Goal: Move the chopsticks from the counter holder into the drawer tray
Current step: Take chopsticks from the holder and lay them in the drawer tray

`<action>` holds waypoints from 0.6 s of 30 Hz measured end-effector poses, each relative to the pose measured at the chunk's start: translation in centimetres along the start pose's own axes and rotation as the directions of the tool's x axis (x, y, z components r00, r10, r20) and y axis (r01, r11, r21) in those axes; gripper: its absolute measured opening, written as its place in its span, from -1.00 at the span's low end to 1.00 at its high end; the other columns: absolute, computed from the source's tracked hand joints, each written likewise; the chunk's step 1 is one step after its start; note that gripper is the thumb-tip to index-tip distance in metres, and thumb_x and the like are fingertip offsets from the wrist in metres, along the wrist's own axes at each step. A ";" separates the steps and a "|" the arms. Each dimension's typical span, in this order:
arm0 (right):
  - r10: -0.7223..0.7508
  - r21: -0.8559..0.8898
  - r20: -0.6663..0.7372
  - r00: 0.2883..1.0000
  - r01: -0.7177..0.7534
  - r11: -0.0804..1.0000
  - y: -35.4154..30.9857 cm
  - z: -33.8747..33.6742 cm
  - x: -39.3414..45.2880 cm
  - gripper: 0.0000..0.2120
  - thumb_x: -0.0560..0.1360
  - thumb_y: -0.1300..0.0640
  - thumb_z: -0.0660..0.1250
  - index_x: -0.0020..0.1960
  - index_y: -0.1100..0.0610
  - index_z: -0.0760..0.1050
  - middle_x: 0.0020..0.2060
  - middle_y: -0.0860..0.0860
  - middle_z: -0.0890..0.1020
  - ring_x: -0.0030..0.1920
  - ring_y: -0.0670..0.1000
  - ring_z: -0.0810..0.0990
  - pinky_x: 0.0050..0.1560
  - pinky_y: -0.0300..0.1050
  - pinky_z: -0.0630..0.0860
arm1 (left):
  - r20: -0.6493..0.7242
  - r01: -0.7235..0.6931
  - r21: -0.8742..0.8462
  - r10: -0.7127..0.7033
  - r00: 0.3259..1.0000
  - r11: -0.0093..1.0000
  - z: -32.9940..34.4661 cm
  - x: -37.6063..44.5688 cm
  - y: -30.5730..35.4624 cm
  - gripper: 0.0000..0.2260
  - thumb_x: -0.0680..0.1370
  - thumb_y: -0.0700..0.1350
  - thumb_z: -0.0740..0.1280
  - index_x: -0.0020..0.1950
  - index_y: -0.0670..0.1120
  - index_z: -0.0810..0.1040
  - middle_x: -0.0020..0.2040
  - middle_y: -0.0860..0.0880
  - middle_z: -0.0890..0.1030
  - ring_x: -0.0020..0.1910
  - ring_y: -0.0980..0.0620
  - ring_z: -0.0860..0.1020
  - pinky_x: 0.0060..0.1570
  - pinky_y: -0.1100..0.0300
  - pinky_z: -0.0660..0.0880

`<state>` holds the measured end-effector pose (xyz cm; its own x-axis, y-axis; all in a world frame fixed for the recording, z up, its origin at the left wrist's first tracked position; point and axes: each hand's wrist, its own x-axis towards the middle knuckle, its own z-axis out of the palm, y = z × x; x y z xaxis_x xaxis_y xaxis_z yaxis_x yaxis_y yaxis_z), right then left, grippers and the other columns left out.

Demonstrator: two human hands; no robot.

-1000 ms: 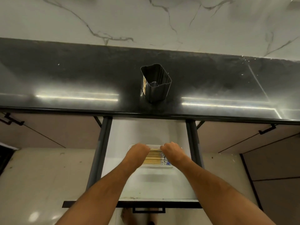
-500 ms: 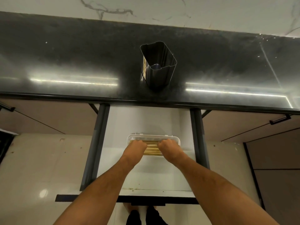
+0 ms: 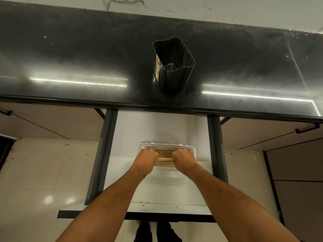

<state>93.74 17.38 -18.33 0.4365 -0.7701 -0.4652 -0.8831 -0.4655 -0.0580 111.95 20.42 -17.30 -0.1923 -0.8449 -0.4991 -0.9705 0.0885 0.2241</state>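
Wooden chopsticks (image 3: 165,158) now lie flatter in the white tray (image 3: 192,151); left hand (image 3: 148,157) and right hand (image 3: 183,157) press them down, each grip's fingers hidden; holder (image 3: 174,67) stands emptied.

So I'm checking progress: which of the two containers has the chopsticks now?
The white tray in the open drawer, under both hands; the dark metal holder on the counter looks empty.

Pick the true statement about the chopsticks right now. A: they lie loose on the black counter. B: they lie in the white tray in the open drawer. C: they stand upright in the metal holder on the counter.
B: the chopsticks lie flat in the white tray, while the holder looks empty.
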 end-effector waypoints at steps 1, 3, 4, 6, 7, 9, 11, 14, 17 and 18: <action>0.003 -0.005 -0.010 1.000 -0.003 1.000 0.1 0.1 0.0 -0.79 0.51 0.29 0.31 0.06 0.13 0.65 0.00 0.10 0.71 0.01 0.18 0.69 0.02 0.01 0.61 | -0.012 -0.006 -0.002 0.006 1.000 1.000 0.1 0.1 -0.1 -0.83 0.58 -0.27 0.34 0.13 -0.12 0.64 0.08 -0.12 0.69 0.02 -0.09 0.67 0.02 0.10 0.60; 0.002 -0.017 -0.023 1.000 -0.003 1.000 0.4 0.4 0.1 -0.80 0.50 0.28 0.32 0.04 0.11 0.66 -0.03 0.08 0.72 -0.03 0.16 0.70 0.01 0.00 0.63 | -0.042 -0.007 -0.017 0.006 0.999 1.000 0.4 0.1 -0.4 -0.81 0.58 -0.26 0.34 0.15 -0.10 0.63 0.10 -0.10 0.68 0.02 -0.08 0.66 0.03 0.11 0.60; 0.002 -0.017 -0.024 1.000 -0.003 1.000 0.5 0.6 0.1 -0.81 0.51 0.27 0.33 0.04 0.11 0.67 -0.04 0.08 0.73 -0.04 0.15 0.70 0.02 0.00 0.64 | -0.054 -0.005 -0.024 0.003 0.999 1.000 0.5 0.1 -0.6 -0.81 0.59 -0.24 0.34 0.17 -0.09 0.63 0.11 -0.10 0.68 0.03 -0.07 0.66 0.04 0.12 0.60; 0.004 0.001 -0.025 1.000 -0.004 1.000 0.6 1.0 0.2 -0.83 0.54 0.24 0.35 0.07 0.11 0.68 -0.04 0.07 0.73 -0.05 0.13 0.70 0.05 0.00 0.65 | -0.061 0.001 -0.022 -0.002 0.998 1.000 0.8 0.3 -0.7 -0.80 0.61 -0.21 0.31 0.21 -0.09 0.62 0.13 -0.09 0.67 0.06 -0.06 0.66 0.08 0.13 0.59; 0.005 0.011 -0.028 1.000 -0.004 1.000 0.7 1.2 0.2 -0.84 0.55 0.22 0.36 0.08 0.11 0.68 -0.03 0.08 0.73 -0.05 0.12 0.70 0.07 0.01 0.65 | -0.062 0.008 -0.017 -0.009 0.998 1.000 0.9 0.4 -0.7 -0.80 0.63 -0.20 0.30 0.22 -0.09 0.62 0.14 -0.09 0.67 0.07 -0.06 0.65 0.09 0.13 0.58; 0.000 0.020 -0.026 1.000 0.001 1.000 0.7 1.3 0.4 -0.83 0.56 0.23 0.36 0.09 0.13 0.68 -0.03 0.09 0.73 -0.04 0.13 0.70 0.09 0.01 0.65 | -0.075 0.006 -0.022 -0.008 0.997 1.000 1.1 0.6 -0.8 -0.81 0.64 -0.18 0.29 0.20 -0.09 0.62 0.14 -0.10 0.67 0.07 -0.06 0.65 0.10 0.13 0.58; 0.003 0.024 -0.027 1.000 -0.002 1.000 0.8 1.4 0.5 -0.83 0.56 0.25 0.35 0.09 0.15 0.68 -0.03 0.11 0.72 -0.04 0.14 0.70 0.08 0.00 0.64 | -0.067 0.014 -0.024 -0.016 0.998 1.000 1.2 0.7 -0.8 -0.83 0.63 -0.19 0.29 0.18 -0.09 0.62 0.13 -0.11 0.67 0.06 -0.06 0.65 0.11 0.13 0.59; 0.022 0.036 -0.043 0.999 -0.021 0.999 0.9 1.5 0.6 -0.85 0.56 0.25 0.37 0.08 0.17 0.67 -0.03 0.11 0.72 -0.05 0.13 0.70 0.08 -0.02 0.64 | -0.072 0.029 -0.075 -0.034 0.997 0.997 1.3 0.9 -0.8 -0.83 0.63 -0.18 0.29 0.17 -0.10 0.62 0.12 -0.10 0.67 0.05 -0.06 0.65 0.11 0.14 0.60; 0.044 0.064 -0.062 0.997 -0.040 0.997 0.9 1.6 0.6 -0.85 0.57 0.21 0.37 0.08 0.15 0.68 -0.04 0.09 0.73 -0.07 0.10 0.70 0.09 -0.04 0.64 | -0.085 0.062 -0.148 -0.075 0.994 0.987 1.3 0.8 -0.9 -0.84 0.64 -0.17 0.28 0.16 -0.11 0.61 0.10 -0.11 0.66 0.03 -0.06 0.64 0.09 0.15 0.59; 0.045 0.076 -0.066 0.997 -0.040 0.996 0.9 1.7 0.6 -0.85 0.58 0.20 0.36 0.08 0.15 0.68 -0.05 0.09 0.73 -0.07 0.09 0.70 0.09 -0.05 0.64 | -0.090 0.074 -0.168 -0.090 0.992 0.983 1.3 0.8 -0.8 -0.84 0.64 -0.18 0.27 0.15 -0.11 0.61 0.09 -0.12 0.66 0.02 -0.06 0.64 0.08 0.15 0.58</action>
<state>92.90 17.24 -20.11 0.4069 -0.8171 -0.4084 -0.9103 -0.4000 -0.1066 112.42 20.41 -18.99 -0.0899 -0.8935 -0.4401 -0.9439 -0.0645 0.3238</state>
